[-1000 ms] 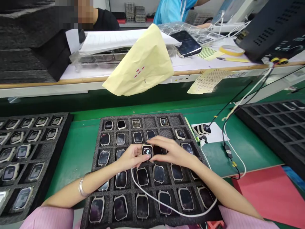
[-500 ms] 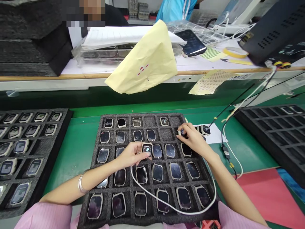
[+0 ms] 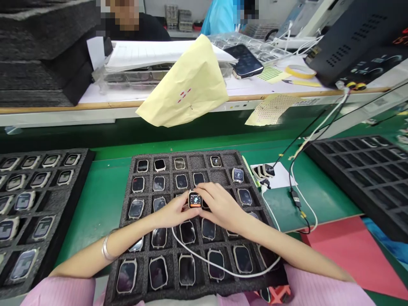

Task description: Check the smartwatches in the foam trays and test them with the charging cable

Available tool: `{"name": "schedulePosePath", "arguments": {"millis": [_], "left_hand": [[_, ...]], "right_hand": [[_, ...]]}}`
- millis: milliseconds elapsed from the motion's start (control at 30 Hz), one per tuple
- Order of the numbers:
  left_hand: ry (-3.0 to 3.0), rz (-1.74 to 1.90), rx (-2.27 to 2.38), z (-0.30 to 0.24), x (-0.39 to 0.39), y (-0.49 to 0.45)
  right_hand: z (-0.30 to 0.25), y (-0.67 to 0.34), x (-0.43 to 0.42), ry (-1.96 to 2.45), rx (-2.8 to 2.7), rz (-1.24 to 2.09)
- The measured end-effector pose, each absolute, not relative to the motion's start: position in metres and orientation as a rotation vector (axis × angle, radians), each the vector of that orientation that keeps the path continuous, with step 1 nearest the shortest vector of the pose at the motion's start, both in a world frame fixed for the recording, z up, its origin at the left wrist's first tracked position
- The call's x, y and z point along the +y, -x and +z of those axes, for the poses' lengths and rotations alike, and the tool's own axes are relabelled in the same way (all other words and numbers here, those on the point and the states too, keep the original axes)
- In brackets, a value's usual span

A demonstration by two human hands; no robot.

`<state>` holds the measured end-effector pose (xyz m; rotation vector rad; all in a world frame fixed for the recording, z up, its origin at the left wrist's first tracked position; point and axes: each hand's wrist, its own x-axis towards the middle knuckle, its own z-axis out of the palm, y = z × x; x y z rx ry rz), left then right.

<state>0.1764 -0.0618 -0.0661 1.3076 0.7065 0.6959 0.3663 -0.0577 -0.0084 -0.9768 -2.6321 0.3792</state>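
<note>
Our left hand (image 3: 174, 212) and our right hand (image 3: 219, 208) meet over the middle of a tray. The left hand's fingers are closed around a small watch (image 3: 195, 199). The right hand's fingers are bent and touch the watch's side. We cannot tell if that hand grips it or only presses it.

Under everything lies the green bench (image 3: 102, 199). Right below our hands sits the grey foam tray (image 3: 188, 153), full of little pockets. Well off to the left of our hands is a second tray (image 3: 89, 161) with more watches in it. Well off to the right is a black tray (image 3: 357, 170) whose pockets look mostly bare.

A white cable (image 3: 223, 268) loops across the rows closer to us than our hands and seems to end at the left hand.

The small watch we hold has a lit screen. Most watches in the pockets around our hands look dark. So we think only a little of the work is done and many watches are left. A few pockets beyond our hands hold nothing.
</note>
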Motion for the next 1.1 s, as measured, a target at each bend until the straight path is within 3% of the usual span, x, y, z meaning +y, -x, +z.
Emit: {"name": "schedulePosePath", "arguments": {"millis": [133,333,700,900,1100], "left_hand": [[-1.253,0.611,0.704,-0.059,-0.059,-0.173],[-1.09,0.467,0.815,-0.042,-0.056,-0.155],[-1.113,0.573,0.661,-0.066,-0.063,-0.151],[-1.062,0.622,0.676,-0.068,-0.061,-0.15],[-1.005,0.645,0.643,-0.067,-0.059,-0.15]], "right_hand": [[-0.001,-0.396,-0.03,0.98,-2.496,0.567],[-0.023,-0.446,0.001,1.235,-2.543,0.239],[-0.014,-0.366,0.019,1.164,-2.904,0.102],[-0.013,-0.371,0.026,1.2,-2.794,0.143],[0.004,-0.36,-0.016,0.945,-2.557,0.487]]}}
